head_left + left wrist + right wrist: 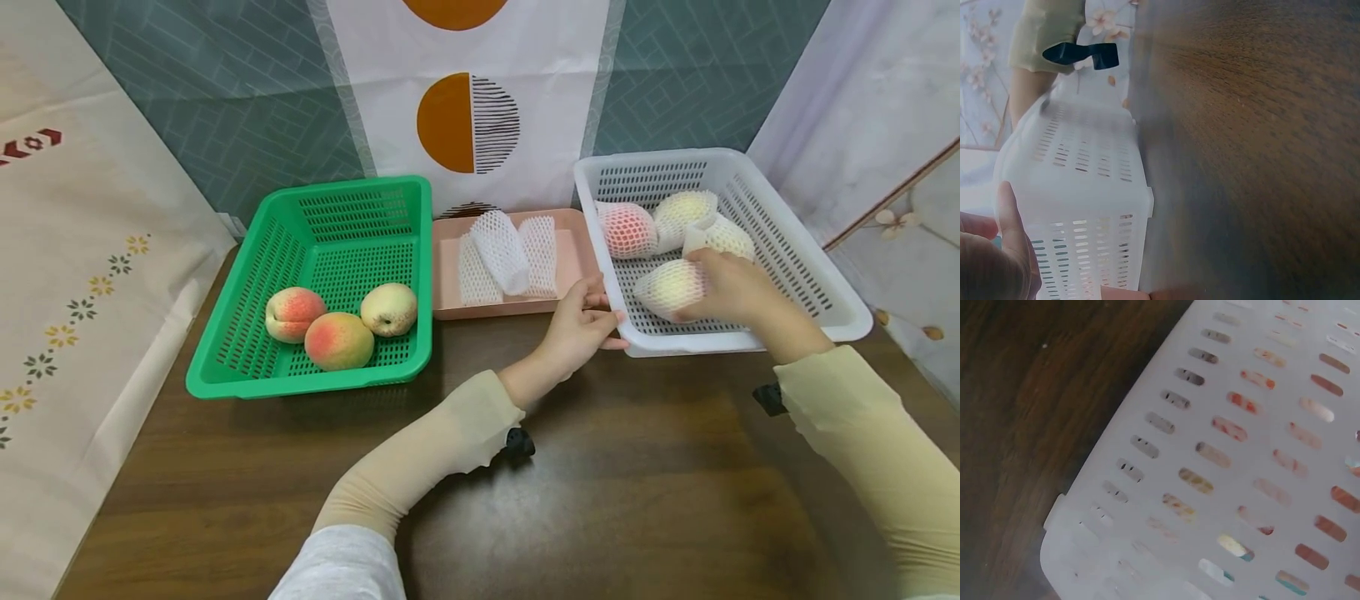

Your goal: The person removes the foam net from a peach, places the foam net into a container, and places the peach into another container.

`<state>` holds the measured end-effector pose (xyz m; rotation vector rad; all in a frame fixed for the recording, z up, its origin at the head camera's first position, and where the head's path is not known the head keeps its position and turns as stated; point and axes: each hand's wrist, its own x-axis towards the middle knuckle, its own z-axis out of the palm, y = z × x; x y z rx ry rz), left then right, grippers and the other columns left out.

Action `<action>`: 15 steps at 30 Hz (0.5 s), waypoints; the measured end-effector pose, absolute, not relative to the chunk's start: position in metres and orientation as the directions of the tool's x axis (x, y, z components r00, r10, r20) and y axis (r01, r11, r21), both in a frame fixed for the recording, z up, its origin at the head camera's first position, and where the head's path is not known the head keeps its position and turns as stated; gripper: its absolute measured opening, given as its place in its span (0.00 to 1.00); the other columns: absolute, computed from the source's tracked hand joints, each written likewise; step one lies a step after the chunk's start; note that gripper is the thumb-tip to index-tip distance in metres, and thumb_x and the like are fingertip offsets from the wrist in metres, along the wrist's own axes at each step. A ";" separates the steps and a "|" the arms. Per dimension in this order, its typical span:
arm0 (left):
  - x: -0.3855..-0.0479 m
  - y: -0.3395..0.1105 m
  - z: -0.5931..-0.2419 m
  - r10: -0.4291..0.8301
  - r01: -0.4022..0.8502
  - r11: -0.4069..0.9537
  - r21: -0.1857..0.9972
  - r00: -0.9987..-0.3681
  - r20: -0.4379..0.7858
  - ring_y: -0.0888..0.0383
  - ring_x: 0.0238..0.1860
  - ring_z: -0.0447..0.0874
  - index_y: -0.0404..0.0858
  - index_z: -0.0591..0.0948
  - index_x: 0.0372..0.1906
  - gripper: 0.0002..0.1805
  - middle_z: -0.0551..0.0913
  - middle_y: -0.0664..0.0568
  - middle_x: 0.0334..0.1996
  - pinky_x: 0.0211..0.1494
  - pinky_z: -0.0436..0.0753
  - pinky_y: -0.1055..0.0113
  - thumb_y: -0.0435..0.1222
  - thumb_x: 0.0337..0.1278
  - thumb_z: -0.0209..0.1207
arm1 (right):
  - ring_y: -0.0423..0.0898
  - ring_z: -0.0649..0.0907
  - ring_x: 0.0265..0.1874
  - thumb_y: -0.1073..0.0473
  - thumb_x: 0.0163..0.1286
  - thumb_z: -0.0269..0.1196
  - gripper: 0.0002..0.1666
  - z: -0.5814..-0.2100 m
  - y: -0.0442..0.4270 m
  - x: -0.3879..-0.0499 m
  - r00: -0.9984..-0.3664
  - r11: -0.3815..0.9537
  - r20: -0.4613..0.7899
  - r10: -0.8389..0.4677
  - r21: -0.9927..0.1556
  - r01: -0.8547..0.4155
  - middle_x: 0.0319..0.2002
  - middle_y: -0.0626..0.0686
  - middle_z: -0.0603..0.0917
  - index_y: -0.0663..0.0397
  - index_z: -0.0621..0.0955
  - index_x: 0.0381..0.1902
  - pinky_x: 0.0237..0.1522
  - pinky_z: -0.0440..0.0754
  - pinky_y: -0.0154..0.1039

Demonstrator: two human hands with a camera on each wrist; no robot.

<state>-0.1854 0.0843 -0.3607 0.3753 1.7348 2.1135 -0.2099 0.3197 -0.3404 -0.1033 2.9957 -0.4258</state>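
In the head view my right hand (pixel 731 287) is inside the white basket (pixel 851 321), gripping a peach in a white foam net (pixel 667 290). Behind it lie a peach in a pink-looking net (pixel 628 230) and two paler ones in white nets, one of them a wrapped peach (pixel 686 218) at the back. At the basket's left front corner, my left hand (pixel 576 327) holds the rim; the left wrist view shows a finger (pixel 1011 215) against the outer wall. The right wrist view has only the basket's slotted wall (pixel 1166 450), with my right hand hidden.
Left of centre stands a green basket (pixel 197 375) with three bare peaches, one of them a yellow-red peach (pixel 339 341). Between the baskets, a pink tray (pixel 570 242) holds several empty foam nets (pixel 498 252). A brown wooden table (pixel 570 500) lies beneath everything.
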 end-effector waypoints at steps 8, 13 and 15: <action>-0.185 0.085 -0.362 0.442 -0.122 -0.169 0.978 -0.897 -0.036 0.48 0.43 0.80 0.33 0.57 0.70 0.33 0.73 0.36 0.48 0.38 0.86 0.60 0.21 0.61 0.52 | 0.74 0.65 0.59 0.47 0.45 0.75 0.61 -0.344 0.319 -0.212 -0.981 0.940 -0.137 -0.137 -0.331 -0.085 0.62 0.77 0.63 0.69 0.57 0.68 0.58 0.62 0.70; -0.185 0.085 -0.362 0.438 -0.117 -0.166 0.979 -0.898 -0.034 0.49 0.42 0.80 0.32 0.59 0.69 0.32 0.73 0.36 0.48 0.38 0.86 0.59 0.21 0.61 0.53 | 0.76 0.64 0.58 0.50 0.45 0.75 0.60 -0.344 0.318 -0.212 -0.978 0.936 -0.134 -0.162 -0.333 -0.109 0.63 0.79 0.61 0.64 0.56 0.70 0.57 0.61 0.73; -0.186 0.085 -0.362 0.437 -0.116 -0.162 0.980 -0.899 -0.034 0.48 0.43 0.80 0.33 0.59 0.69 0.32 0.74 0.36 0.48 0.38 0.86 0.59 0.21 0.61 0.53 | 0.76 0.65 0.57 0.52 0.46 0.75 0.58 -0.344 0.316 -0.213 -0.977 0.934 -0.122 -0.172 -0.335 -0.123 0.62 0.79 0.62 0.63 0.57 0.70 0.56 0.62 0.73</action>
